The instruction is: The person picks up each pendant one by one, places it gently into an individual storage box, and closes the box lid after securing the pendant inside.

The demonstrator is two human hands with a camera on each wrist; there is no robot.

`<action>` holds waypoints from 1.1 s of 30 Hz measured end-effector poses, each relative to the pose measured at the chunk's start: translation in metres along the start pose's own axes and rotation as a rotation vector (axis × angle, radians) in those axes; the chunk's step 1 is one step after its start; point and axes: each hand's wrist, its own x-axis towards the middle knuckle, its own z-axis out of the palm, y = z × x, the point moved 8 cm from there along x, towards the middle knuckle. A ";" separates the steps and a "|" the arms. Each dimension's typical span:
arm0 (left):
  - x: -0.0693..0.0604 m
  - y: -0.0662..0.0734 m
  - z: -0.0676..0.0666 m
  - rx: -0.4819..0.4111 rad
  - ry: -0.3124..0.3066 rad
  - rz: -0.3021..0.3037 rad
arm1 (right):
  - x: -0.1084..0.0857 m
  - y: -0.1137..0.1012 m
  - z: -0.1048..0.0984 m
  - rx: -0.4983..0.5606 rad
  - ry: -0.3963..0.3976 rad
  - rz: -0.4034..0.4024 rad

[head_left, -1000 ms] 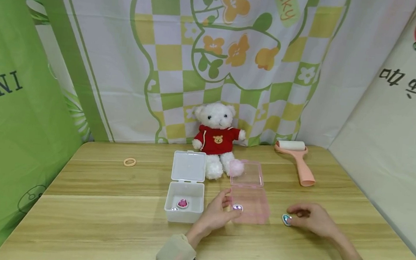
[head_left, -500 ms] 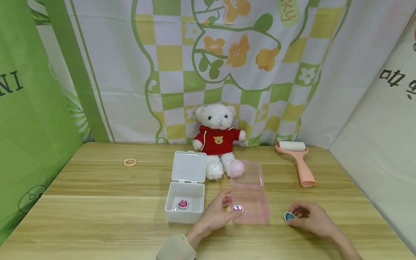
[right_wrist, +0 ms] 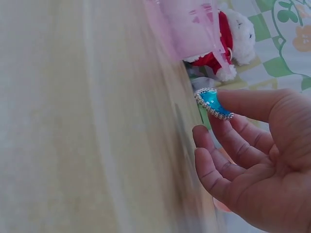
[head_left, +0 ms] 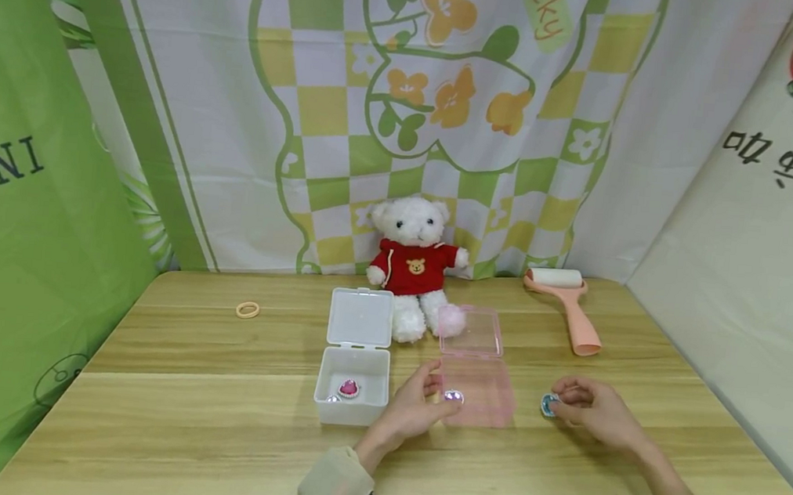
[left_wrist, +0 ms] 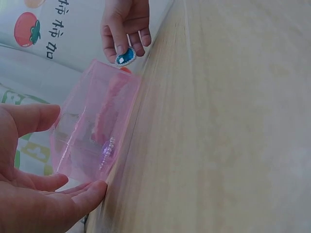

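The right hand (head_left: pixel 597 413) pinches a blue gem with a beaded silver rim (head_left: pixel 549 405) between thumb and fingertips, just right of the pink clear box (head_left: pixel 486 393). In the right wrist view the blue gem (right_wrist: pixel 212 101) sits at the thumb tip. At the pink box's left side is the left hand (head_left: pixel 414 406), its thumb and fingers spread round the wall, as the left wrist view shows on the box (left_wrist: pixel 92 121). A purple gem (head_left: pixel 453 396) lies inside that box. Left of it, the white box (head_left: pixel 350 412) stands with its lid back, holding a pink gem (head_left: pixel 349 388) and another gem.
A white teddy bear in a red hoodie (head_left: pixel 414 269) sits behind the boxes. The pink box's lid (head_left: pixel 481 333) is folded back. A pink-handled roller (head_left: pixel 577 318) lies at the back right, and a light orange ring (head_left: pixel 247 310) at the left of the wooden table (head_left: pixel 176 417).
The right hand has lifted slightly away from the table's front edge, and the blue gem has turned in its fingers. The left hand and both boxes have stayed in place.
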 end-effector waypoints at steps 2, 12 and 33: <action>0.000 0.000 0.000 -0.001 0.001 -0.001 | 0.001 -0.001 0.000 0.038 -0.010 -0.004; -0.001 0.000 0.001 -0.005 0.000 -0.004 | 0.006 -0.016 -0.006 0.141 -0.001 0.003; 0.000 -0.001 0.001 -0.009 0.004 0.005 | 0.040 -0.077 0.016 0.204 -0.090 -0.055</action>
